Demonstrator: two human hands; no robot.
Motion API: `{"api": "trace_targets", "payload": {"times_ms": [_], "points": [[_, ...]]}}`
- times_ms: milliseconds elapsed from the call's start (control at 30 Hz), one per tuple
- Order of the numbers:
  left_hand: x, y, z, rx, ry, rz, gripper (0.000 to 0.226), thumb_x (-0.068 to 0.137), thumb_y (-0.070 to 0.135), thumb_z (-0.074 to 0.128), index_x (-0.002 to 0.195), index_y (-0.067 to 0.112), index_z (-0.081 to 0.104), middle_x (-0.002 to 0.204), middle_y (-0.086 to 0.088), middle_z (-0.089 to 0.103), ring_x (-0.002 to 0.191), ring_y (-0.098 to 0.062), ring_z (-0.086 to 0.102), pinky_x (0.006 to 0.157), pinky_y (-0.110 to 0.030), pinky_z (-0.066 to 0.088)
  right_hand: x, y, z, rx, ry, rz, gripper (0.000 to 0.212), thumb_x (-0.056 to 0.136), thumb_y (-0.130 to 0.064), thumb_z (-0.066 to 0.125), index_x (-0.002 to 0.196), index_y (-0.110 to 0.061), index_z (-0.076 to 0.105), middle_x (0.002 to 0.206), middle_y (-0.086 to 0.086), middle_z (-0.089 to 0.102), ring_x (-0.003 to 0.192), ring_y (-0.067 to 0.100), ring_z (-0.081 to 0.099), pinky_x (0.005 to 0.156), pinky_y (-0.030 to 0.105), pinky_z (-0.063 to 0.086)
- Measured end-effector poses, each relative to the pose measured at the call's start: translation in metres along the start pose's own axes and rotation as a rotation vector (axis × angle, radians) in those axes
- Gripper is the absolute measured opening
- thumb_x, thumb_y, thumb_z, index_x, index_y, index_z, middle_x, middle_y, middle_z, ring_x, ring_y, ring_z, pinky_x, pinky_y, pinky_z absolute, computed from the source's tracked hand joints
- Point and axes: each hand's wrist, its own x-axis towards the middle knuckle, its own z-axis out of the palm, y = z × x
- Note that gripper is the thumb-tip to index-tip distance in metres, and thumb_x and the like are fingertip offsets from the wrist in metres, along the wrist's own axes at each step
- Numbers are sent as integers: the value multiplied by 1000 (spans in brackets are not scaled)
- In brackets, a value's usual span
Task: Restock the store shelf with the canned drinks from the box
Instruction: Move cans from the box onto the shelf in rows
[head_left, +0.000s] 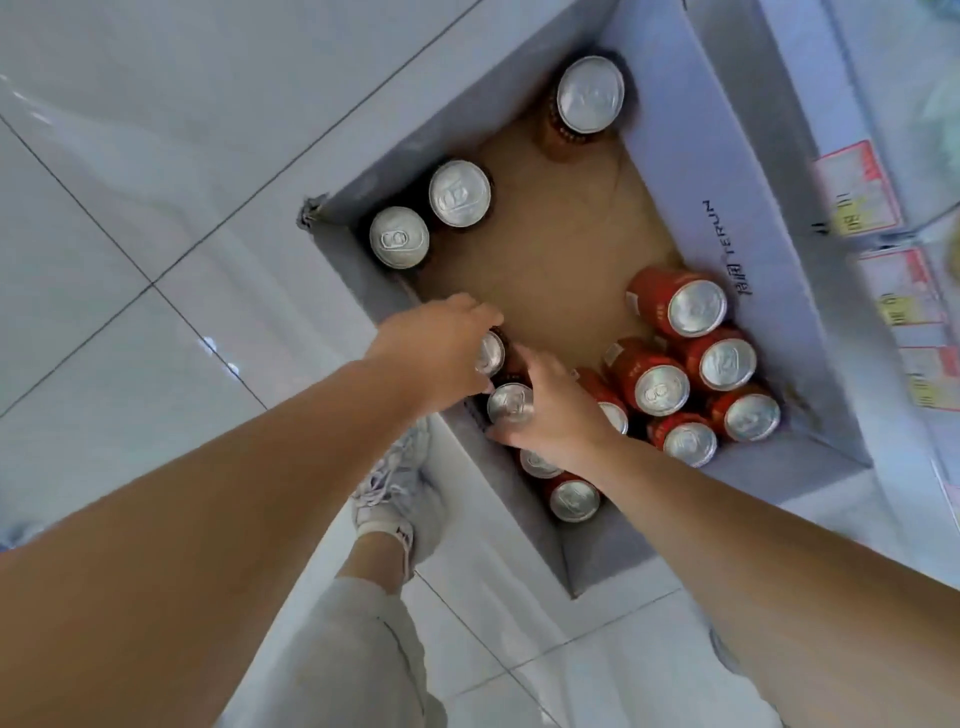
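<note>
An open cardboard box (737, 171) stands on the floor below me. Several red cans (660, 387) stand clustered in its near right corner. Two dark cans (460, 193) stand at the left wall and one dark can (589, 93) stands at the far corner. My left hand (441, 353) is closed over the top of a dark can (491, 353) at the box's near left side. Beside it, my right hand (556, 410) wraps its fingers around another dark can (510, 402). Both cans' bodies are mostly hidden by my hands.
The box's brown bottom (561, 249) is bare in the middle. A store shelf edge with price tags (857, 187) runs along the right. My white shoe (400, 493) stands on the pale tiled floor (156, 208) just left of the box.
</note>
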Motion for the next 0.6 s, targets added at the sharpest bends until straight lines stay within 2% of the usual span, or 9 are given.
{"api": "trace_targets", "payload": {"times_ms": [67, 133, 233, 300, 367, 500, 567, 600], "points": [[16, 1, 4, 92, -95, 4, 84, 72, 42, 79, 143, 33, 35, 140, 3, 44, 125, -24, 46, 97, -40, 45, 5, 1, 2, -70, 6, -26, 102, 64, -36, 85, 147, -23, 27, 145, 3, 36, 131, 24, 42, 101, 39, 42], [32, -1, 8, 184, -211, 15, 96, 67, 39, 84, 146, 36, 30, 145, 2, 38, 127, -28, 43, 100, -42, 44, 11, 1, -1, -114, -12, -20, 104, 63, -37, 85, 147, -23, 25, 144, 3, 36, 127, 26, 46, 97, 40, 44], [46, -3, 11, 152, -299, 23, 100, 64, 26, 88, 146, 34, 32, 141, -3, 43, 124, -29, 47, 101, -42, 44, 17, 3, -4, -158, -38, -23, 91, 59, -42, 84, 136, -22, 40, 131, 3, 52, 117, 25, 54, 91, 38, 47], [48, -4, 10, 98, -263, 36, 94, 64, 18, 86, 144, 29, 38, 135, -6, 50, 121, -27, 51, 99, -39, 45, 16, 5, -6, -150, -26, -20, 85, 60, -39, 82, 134, -20, 45, 128, 4, 56, 117, 25, 54, 92, 35, 46], [44, -4, 6, 41, -190, 25, 88, 65, 16, 82, 143, 26, 41, 131, -8, 56, 118, -27, 54, 96, -37, 48, 9, 5, -14, -85, 0, 17, 90, 64, -36, 80, 142, -19, 39, 135, 5, 52, 123, 24, 50, 97, 32, 42], [16, -2, -16, -93, -63, -26, 82, 67, 24, 80, 140, 30, 44, 115, -3, 63, 105, -22, 57, 84, -28, 47, -26, -4, -49, 151, 118, 68, 84, 66, -36, 78, 140, -29, 39, 129, -3, 57, 118, 16, 54, 95, 27, 43], [-11, 7, -34, -193, 29, -43, 80, 65, 31, 80, 136, 36, 45, 107, 3, 64, 93, -15, 57, 78, -24, 45, -54, -13, -72, 244, 173, 70, 78, 67, -34, 77, 137, -33, 42, 122, -7, 59, 110, 10, 57, 89, 18, 44], [-27, 13, -44, -237, 71, -55, 79, 65, 34, 80, 135, 39, 44, 105, 6, 64, 90, -12, 56, 76, -22, 44, -71, -19, -85, 280, 199, 67, 75, 67, -32, 77, 134, -36, 43, 116, -10, 60, 102, 5, 59, 79, 10, 43]]}}
